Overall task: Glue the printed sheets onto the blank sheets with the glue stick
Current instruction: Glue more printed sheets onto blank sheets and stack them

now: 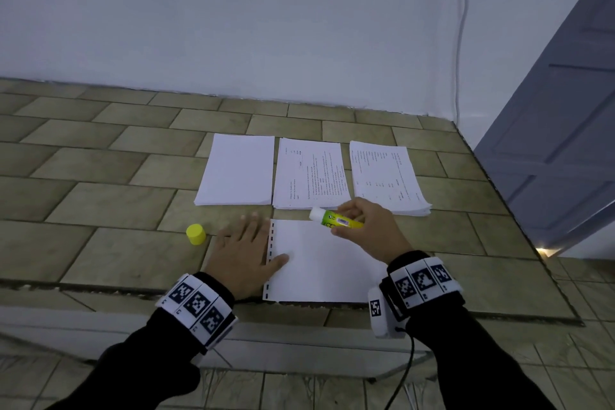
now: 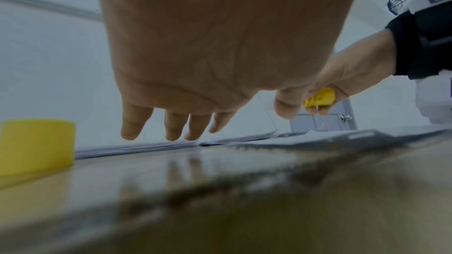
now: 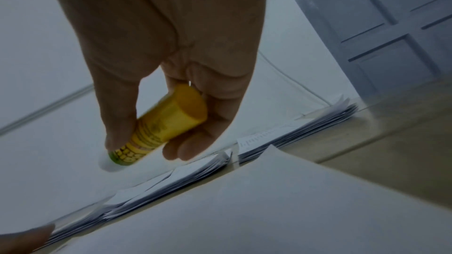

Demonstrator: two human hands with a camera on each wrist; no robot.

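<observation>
Glue stick point(image 1: 336, 219): yellow-green label, white tip exposed, uncapped, pinched in right hand point(image 1: 366, 230) above far edge of single sheet point(image 1: 326, 263), blank side up, printed marks along its left edge. Left hand point(image 1: 243, 253) flat, fingers straight, thumb on that edge. One yellow cap point(image 1: 195, 234) upright left. Three stacks behind: one blank stack point(image 1: 237, 170), two printed stacks point(image 1: 309, 173), point(image 1: 386, 176).

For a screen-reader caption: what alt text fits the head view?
A right hand holds an uncapped glue stick above a single sheet that the left hand steadies at its left edge on a tiled surface. Behind lie three paper stacks; a yellow cap stands to the left.
</observation>
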